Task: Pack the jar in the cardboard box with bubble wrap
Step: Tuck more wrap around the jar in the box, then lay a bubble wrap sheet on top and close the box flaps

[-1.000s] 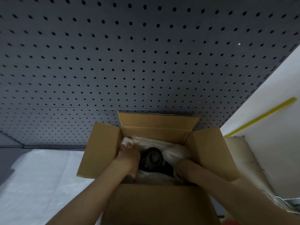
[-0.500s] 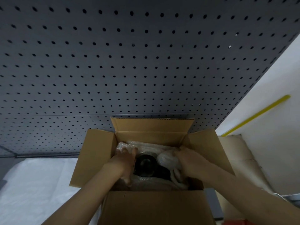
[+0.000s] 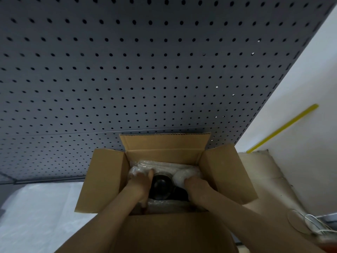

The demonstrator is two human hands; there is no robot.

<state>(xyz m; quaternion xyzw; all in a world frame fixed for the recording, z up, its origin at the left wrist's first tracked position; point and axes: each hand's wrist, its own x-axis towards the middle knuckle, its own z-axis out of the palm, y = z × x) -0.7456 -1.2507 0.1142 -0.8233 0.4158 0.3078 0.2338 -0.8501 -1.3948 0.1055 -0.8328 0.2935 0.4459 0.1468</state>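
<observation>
An open cardboard box (image 3: pixel 107 181) stands in front of me with its four flaps up. Inside, a dark jar (image 3: pixel 161 187) lies in the middle, ringed by clear bubble wrap (image 3: pixel 164 165). My left hand (image 3: pixel 140 187) lies flat against the jar's left side, fingers reaching onto the wrap. My right hand (image 3: pixel 196 189) presses on a bulging roll of bubble wrap (image 3: pixel 183 177) at the jar's right. The lower part of the jar and both palms are hidden inside the box.
A dark grey pegboard (image 3: pixel 145 70) rises right behind the box. White sheeting (image 3: pixel 36 216) covers the surface at the left. A beige cushion (image 3: pixel 264 172) and a yellow strip (image 3: pixel 284 127) on a white wall are at the right; white cables (image 3: pixel 310 223) lie at the lower right.
My right hand has moved from deep at the box's right side up onto the wrap roll beside the jar. The left hand has stayed against the jar. The camera has tilted.
</observation>
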